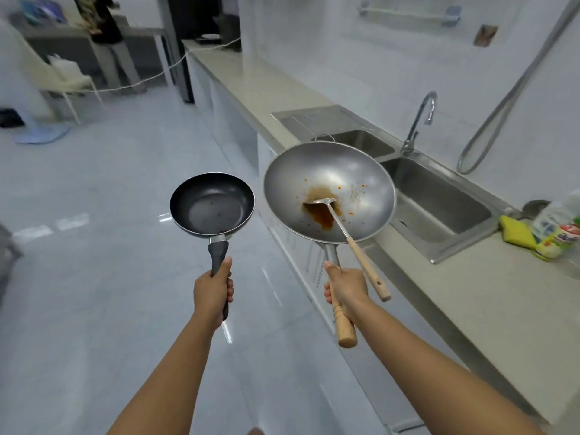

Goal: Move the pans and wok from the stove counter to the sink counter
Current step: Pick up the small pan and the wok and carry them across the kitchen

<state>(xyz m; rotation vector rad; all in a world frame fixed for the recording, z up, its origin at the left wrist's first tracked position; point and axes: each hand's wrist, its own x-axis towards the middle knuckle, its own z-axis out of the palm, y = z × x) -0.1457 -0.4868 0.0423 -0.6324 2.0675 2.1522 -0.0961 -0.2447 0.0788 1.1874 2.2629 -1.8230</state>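
Note:
My left hand [213, 288] grips the dark handle of a small black frying pan [212, 203], held level over the floor. My right hand [345, 287] grips the wooden handle of a large steel wok [361, 171], which hangs over the front edge of the sink counter [470, 296]. Brown sauce residue lies in the wok's bottom, and a metal spatula with a wooden handle [351, 243] rests loose inside it, its handle sticking out past the rim beside my right hand.
A double steel sink [439, 208] with a curved tap [420, 120] is set in the counter just beyond the wok. A yellow sponge [516, 235] and bottles [555, 233] sit at its right. A person stands far back left near a chair [59, 83].

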